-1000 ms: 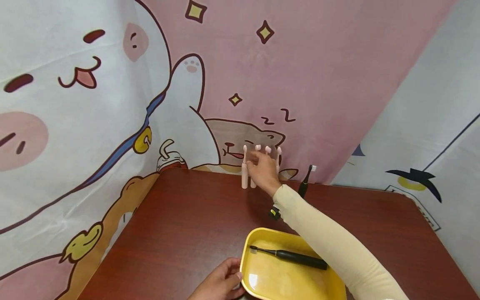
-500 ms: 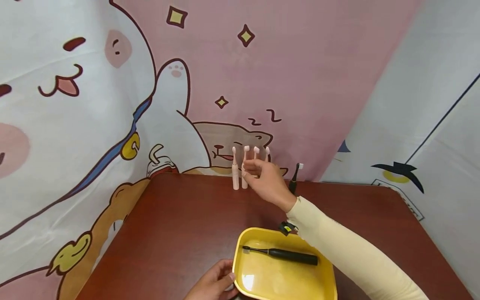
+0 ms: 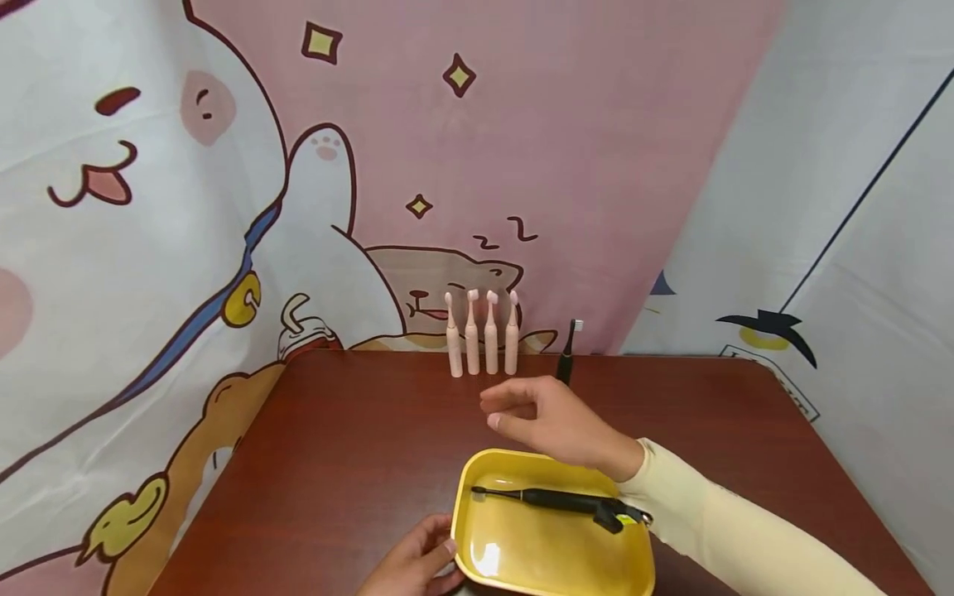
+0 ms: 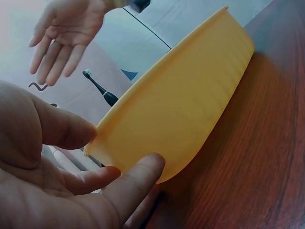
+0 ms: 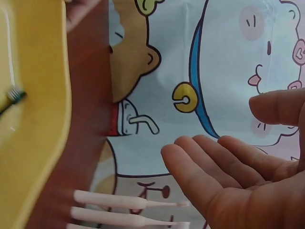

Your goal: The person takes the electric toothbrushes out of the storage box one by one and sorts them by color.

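A yellow plastic bin (image 3: 537, 555) stands on the table near the front, with a black electric toothbrush (image 3: 555, 498) lying inside. My left hand (image 3: 417, 559) rests against the bin's left side; in the left wrist view its fingertips touch the outer wall and rim, none reaching inside. My right hand (image 3: 559, 422) hovers by the bin's far edge, fingers extended, holding nothing; the right wrist view shows the bare palm. Behind it, several pink electric toothbrushes (image 3: 473, 343) stand upright in an evenly spaced row. To their right a second black electric toothbrush (image 3: 568, 356) stands upright, its base hidden by my hand.
The dark reddish-brown table (image 3: 335, 463) ends at a cartoon-printed cloth backdrop (image 3: 589, 149), right behind the toothbrush row. A small black device (image 3: 609, 520) sits at my right wrist, over the bin's right part.
My right hand has drawn back from the pink toothbrushes toward the bin, leaving the whole row in sight. My left hand stays at the bin's side. The head view has shifted right.
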### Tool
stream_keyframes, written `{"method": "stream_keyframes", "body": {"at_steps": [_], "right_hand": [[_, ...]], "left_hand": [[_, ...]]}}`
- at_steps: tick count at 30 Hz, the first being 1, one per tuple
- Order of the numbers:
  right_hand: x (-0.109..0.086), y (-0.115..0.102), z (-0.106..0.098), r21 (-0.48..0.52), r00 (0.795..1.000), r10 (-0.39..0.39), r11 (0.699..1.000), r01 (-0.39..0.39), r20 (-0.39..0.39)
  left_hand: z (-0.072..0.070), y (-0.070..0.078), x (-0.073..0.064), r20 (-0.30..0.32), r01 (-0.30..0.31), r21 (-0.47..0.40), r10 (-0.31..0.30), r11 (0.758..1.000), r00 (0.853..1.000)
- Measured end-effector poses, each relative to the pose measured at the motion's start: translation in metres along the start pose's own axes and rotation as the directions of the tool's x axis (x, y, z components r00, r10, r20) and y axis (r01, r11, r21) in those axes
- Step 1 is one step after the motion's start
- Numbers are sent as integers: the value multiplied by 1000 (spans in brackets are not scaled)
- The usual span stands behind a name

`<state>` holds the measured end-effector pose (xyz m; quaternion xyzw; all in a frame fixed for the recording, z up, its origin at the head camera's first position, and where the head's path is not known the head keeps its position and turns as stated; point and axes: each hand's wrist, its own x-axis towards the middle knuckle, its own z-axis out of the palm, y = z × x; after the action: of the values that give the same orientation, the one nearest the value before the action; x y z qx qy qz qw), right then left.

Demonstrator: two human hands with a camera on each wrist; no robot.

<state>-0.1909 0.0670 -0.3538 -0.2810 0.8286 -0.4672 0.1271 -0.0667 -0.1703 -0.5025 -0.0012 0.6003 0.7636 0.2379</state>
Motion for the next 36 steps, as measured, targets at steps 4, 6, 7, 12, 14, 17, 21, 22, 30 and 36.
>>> {"method": "stream_keyframes", "body": {"at_steps": [4, 6, 7, 12, 14, 17, 21, 22, 30, 36], "right_hand": [[-13, 15, 3, 69, 996, 35, 997, -41, 76], [-18, 24, 5, 101, 993, 58, 993, -69, 102], [-21, 29, 6, 114, 991, 73, 990, -86, 110], [-30, 53, 10, 151, 981, 119, 978, -142, 152], [-31, 61, 9, 156, 975, 134, 974, -162, 176], [-34, 72, 8, 145, 965, 159, 971, -191, 207], [-37, 86, 9, 107, 960, 169, 975, -196, 222], [-38, 90, 10, 102, 960, 171, 975, -197, 223], [-39, 104, 13, 138, 959, 176, 968, -210, 222], [-37, 108, 14, 165, 934, 222, 947, -274, 281]], "left_hand": [[-1, -1, 0, 7, 2, -5, -2, 1000, 1000], [-2, -2, 0, 11, 0, -8, 1, 1000, 1000], [-3, -2, 0, 12, -1, -9, 1, 1000, 1000], [-4, -3, 0, 21, 2, -16, -2, 1000, 1000], [-4, -3, 0, 26, 3, -17, -3, 1000, 1000], [-4, -3, 0, 27, 4, -13, -3, 1000, 1000], [-3, -3, 1, 28, 0, -12, 0, 1000, 1000], [-3, -2, 1, 30, -3, -11, 4, 1000, 1000], [-2, 2, 2, 27, -8, 0, 8, 1000, 1000], [-2, 1, 3, 23, -1, 33, 1, 999, 1000]]}}
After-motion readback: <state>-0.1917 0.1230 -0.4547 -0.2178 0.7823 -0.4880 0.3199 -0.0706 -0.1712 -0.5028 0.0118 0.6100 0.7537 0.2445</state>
